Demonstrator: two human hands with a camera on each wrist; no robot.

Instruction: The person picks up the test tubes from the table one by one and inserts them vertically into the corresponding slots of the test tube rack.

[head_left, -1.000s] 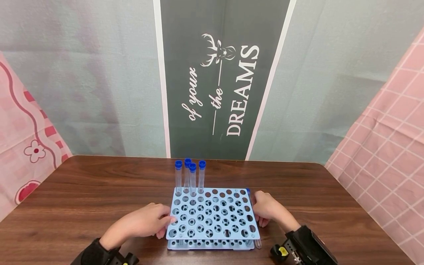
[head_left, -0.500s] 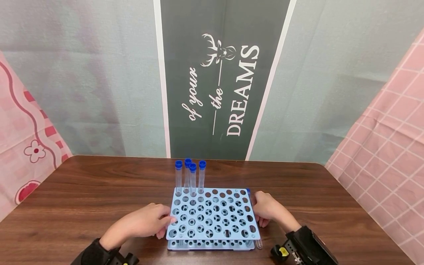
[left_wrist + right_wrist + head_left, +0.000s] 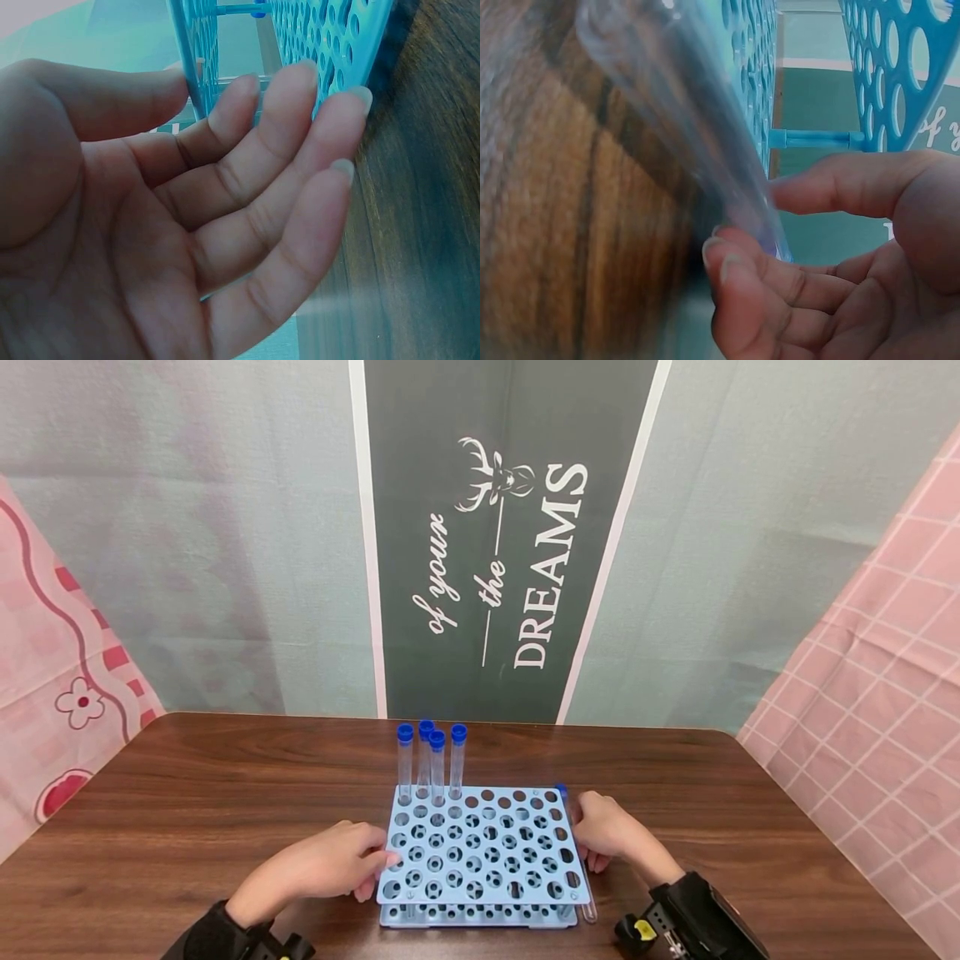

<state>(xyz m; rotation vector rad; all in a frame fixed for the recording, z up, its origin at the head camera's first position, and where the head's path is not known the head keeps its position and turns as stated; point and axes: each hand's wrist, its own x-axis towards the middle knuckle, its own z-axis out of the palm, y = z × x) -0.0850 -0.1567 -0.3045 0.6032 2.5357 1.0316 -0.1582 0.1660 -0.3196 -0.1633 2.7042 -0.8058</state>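
A light-blue test tube rack (image 3: 480, 852) with rows of round holes stands on the table. My left hand (image 3: 337, 860) grips its left edge, thumb at the upper plate and index finger beneath; the left wrist view has the thumb (image 3: 142, 97) against that plate. At the rack's right side my right hand (image 3: 600, 827) pinches a clear test tube (image 3: 590, 910) that lies along the rack. In the right wrist view this tube (image 3: 675, 97) slants between thumb and fingertips; its blue cap (image 3: 561, 789) shows at the far end.
Several blue-capped test tubes (image 3: 437, 768) stand upright in the rack's back left holes. The brown wooden table (image 3: 187, 793) reaches back to a hanging cloth (image 3: 300, 568) with printed lettering. Pink cloths (image 3: 885, 693) hang at both sides.
The near end of the test tube in my right hand has shifted slightly to the right, away from the rack. My left hand and the rack stay in place.
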